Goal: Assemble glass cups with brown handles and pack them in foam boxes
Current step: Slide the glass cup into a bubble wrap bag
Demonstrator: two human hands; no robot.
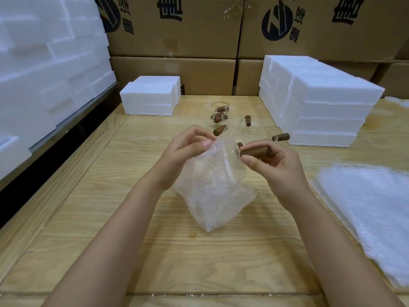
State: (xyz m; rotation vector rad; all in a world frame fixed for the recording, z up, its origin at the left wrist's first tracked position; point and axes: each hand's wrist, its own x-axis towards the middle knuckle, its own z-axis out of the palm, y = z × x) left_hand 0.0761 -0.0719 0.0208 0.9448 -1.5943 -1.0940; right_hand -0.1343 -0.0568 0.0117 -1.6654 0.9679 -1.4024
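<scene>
Above the middle of the wooden table (pixel 110 218), my right hand (pixel 274 167) grips the brown handle (pixel 255 151) of a clear glass cup whose body sits inside the mouth of a bubble-wrap bag (pixel 212 189). My left hand (pixel 188 147) pinches the bag's upper edge and holds it up. The cup's glass is hard to make out through the wrap. Behind my hands stand several more glass cups with brown handles (pixel 220 117). A further brown handle (pixel 281 137) lies by the foam stack.
A white foam box (pixel 150 96) sits at the back left of the table. A stack of foam boxes (pixel 321 103) fills the back right. A pile of bubble-wrap bags (pixel 371 213) lies at the right edge. Cardboard cartons (pixel 177 29) line the back; foam pieces (pixel 44 74) are stacked left.
</scene>
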